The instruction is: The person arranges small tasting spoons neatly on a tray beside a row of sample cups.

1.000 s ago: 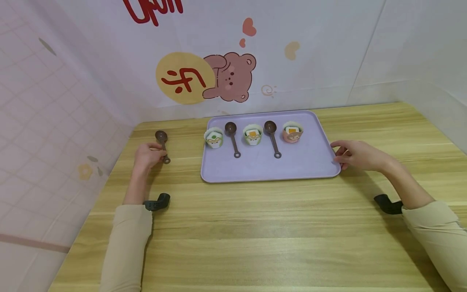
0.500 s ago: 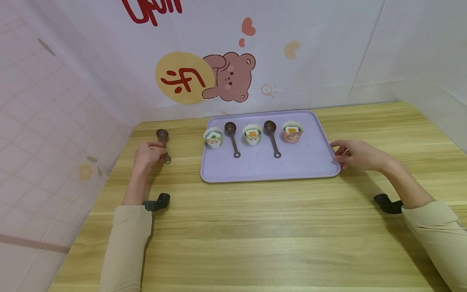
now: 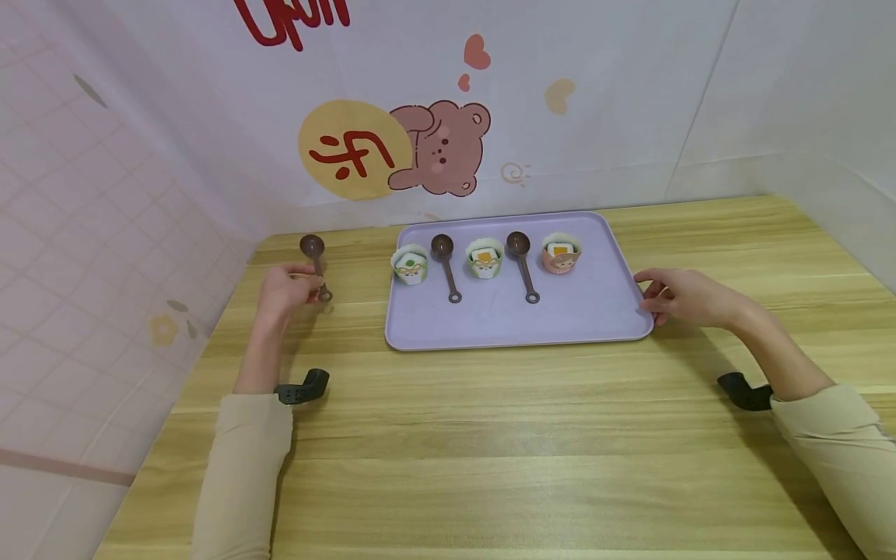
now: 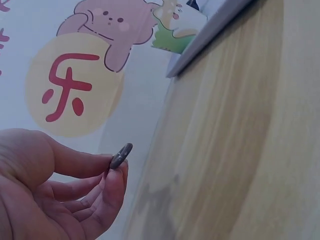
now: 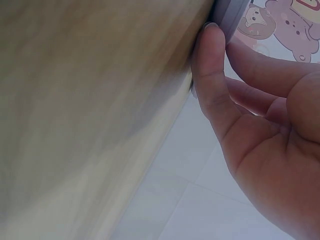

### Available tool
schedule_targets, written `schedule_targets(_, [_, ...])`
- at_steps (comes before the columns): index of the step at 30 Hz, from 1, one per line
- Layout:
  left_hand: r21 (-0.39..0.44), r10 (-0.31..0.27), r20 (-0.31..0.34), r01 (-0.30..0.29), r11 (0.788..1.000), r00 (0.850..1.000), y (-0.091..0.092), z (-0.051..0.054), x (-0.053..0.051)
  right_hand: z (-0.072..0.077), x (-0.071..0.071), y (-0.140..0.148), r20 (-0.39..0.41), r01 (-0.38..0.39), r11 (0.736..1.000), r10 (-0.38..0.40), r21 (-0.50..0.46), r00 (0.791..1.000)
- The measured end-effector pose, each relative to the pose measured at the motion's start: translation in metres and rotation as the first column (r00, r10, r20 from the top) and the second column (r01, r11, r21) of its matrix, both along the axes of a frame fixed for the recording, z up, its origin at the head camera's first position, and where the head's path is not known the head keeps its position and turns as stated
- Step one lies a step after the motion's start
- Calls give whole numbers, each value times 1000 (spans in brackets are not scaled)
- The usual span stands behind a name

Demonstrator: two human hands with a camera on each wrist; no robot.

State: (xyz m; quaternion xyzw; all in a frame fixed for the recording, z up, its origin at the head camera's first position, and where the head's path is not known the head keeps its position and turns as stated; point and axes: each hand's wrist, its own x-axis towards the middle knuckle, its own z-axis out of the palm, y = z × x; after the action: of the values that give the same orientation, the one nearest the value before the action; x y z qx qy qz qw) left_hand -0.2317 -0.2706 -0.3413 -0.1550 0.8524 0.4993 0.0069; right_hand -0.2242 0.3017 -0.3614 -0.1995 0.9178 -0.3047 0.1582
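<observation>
My left hand [image 3: 285, 289] pinches the handle of a brown measuring spoon [image 3: 312, 247] between thumb and fingers, left of a lilac tray [image 3: 518, 330]. Its bowl points away toward the back wall. In the left wrist view the ringed handle end [image 4: 121, 156] sticks out past my fingertips, and a shadow falls on the table. My right hand [image 3: 689, 297] rests thumb and fingertips against the tray's right edge. In the right wrist view my thumb [image 5: 210, 55] touches the tray's rim [image 5: 235, 17].
On the tray stand a left cup [image 3: 411, 266], a middle cup [image 3: 485, 260] and a pink cup [image 3: 561, 257], each holding a small white block. Two more brown measuring spoons lie between them, a left one [image 3: 448, 268] and a right one [image 3: 523, 268]. A printed wall [image 3: 609, 101] closes the back.
My left hand has shifted the measuring spoon slightly away from me, up toward the back wall. My right hand and the tray stay where they were.
</observation>
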Motion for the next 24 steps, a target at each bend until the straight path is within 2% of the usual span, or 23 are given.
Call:
schedule_targets(10, [46,-47,-50,50,998,998,8,8,2,-2,-1,1,-4,-4,1000,4,4,1000])
schedule_targets(18, [71,-73,-63,77,995,995,18,16,5,-2,-1,0,-3,-2,1000,2,10,1000])
schedule_targets(24, [78,-106,-70,111,991,992,30,24,8,-4,-1,2,-37,-20,1000,20,-1,999])
